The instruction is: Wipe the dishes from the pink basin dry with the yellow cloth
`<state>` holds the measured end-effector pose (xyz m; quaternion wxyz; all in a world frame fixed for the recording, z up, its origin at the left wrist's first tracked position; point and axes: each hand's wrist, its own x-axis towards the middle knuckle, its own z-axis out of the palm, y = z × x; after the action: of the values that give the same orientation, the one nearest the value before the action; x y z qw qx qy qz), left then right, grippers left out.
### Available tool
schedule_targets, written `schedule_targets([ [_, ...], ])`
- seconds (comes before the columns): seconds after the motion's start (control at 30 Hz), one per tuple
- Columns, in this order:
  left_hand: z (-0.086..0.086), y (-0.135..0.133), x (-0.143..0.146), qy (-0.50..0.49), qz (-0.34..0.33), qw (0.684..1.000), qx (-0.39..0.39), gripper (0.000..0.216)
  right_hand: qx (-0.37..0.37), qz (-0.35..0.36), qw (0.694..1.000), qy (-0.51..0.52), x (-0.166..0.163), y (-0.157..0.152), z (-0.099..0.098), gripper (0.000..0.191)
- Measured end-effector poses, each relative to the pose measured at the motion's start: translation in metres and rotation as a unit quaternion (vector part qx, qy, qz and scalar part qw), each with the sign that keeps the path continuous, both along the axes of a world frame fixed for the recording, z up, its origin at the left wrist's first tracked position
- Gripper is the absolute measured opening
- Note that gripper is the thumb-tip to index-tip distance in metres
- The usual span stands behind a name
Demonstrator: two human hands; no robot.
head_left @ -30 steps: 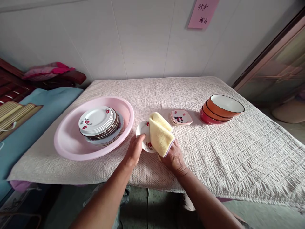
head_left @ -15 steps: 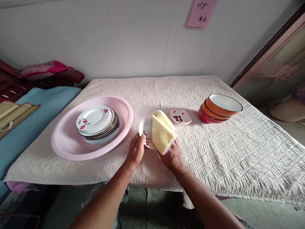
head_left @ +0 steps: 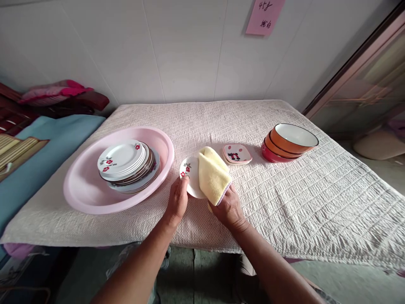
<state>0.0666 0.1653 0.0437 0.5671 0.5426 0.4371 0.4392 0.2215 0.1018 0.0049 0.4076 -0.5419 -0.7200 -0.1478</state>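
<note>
A white plate [head_left: 193,182] with red flowers and grey leaves is held above the front of the cloth-covered table. My left hand [head_left: 178,197] grips its left edge, thumb on top near the flowers. Draped over the plate's right side is a yellow cloth [head_left: 214,175] with a purple-stitched edge. My right hand [head_left: 228,207] is closed on this cloth at the plate's right edge, its fingers mostly hidden under the cloth. Just beyond the cloth lie small square pink-rimmed dishes [head_left: 237,153], stacked, the top one showing a cartoon figure.
On the left stands a pink basin [head_left: 74,192] holding a stack of plates [head_left: 122,155], the top ones flower-patterned. Nested orange and red bowls [head_left: 292,141] sit at the right. A quilted cloth [head_left: 316,202] covers the table, which meets a wall with a pink note [head_left: 265,17].
The plate has turned in my left hand, so its flowers moved from the lower edge to the upper left. The yellow cloth stays on its right side. The whole view has shifted slightly.
</note>
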Motion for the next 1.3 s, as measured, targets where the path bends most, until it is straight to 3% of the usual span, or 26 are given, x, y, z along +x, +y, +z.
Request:
schedule_targets([
  [0.17, 0.008, -0.01, 0.01, -0.005, -0.002, 1.0, 0.018, 0.042, 0.013, 0.027, 0.999, 0.038, -0.006, -0.004, -0.006, 0.023],
  [0.33, -0.002, -0.016, 0.011, 0.054, 0.021, 0.996, 0.063, 0.036, 0.014, 0.046, 0.999, 0.023, -0.024, -0.009, 0.0, 0.029],
  [0.43, -0.006, -0.009, 0.005, 0.063, 0.02, 0.997, 0.035, 0.039, -0.013, 0.021, 1.0, -0.001, -0.014, -0.004, 0.0, 0.033],
  [0.57, 0.0, -0.006, 0.004, 0.034, 0.018, 0.999, 0.014, 0.036, -0.021, 0.009, 1.0, -0.002, 0.0, 0.0, -0.009, 0.039],
  [0.7, 0.003, -0.015, 0.01, 0.006, -0.002, 1.0, 0.024, 0.035, -0.017, 0.011, 0.997, 0.071, -0.01, -0.006, -0.008, 0.03],
  [0.87, -0.007, -0.011, 0.005, 0.1, -0.011, 0.992, 0.078, 0.031, -0.054, 0.049, 0.982, 0.176, -0.016, -0.011, 0.013, 0.01],
  [0.93, -0.009, -0.003, -0.002, 0.155, 0.002, 0.981, 0.118, 0.025, -0.041, 0.0, 0.971, 0.235, -0.005, -0.009, 0.018, 0.004],
  [1.03, -0.005, 0.007, -0.01, 0.218, 0.005, 0.951, 0.217, 0.017, -0.024, -0.141, 0.942, 0.303, 0.017, -0.005, 0.017, 0.005],
  [1.13, 0.001, 0.009, -0.013, 0.253, -0.033, 0.92, 0.297, 0.022, -0.023, -0.2, 0.939, 0.28, 0.033, -0.004, 0.013, 0.007],
  [1.2, 0.004, 0.008, -0.013, 0.268, -0.074, 0.902, 0.331, 0.028, -0.015, -0.162, 0.962, 0.219, 0.035, -0.006, 0.013, 0.007],
  [1.3, 0.006, 0.006, -0.014, 0.279, -0.146, 0.883, 0.348, 0.035, -0.036, -0.02, 0.993, 0.11, 0.03, -0.007, 0.02, 0.019],
])
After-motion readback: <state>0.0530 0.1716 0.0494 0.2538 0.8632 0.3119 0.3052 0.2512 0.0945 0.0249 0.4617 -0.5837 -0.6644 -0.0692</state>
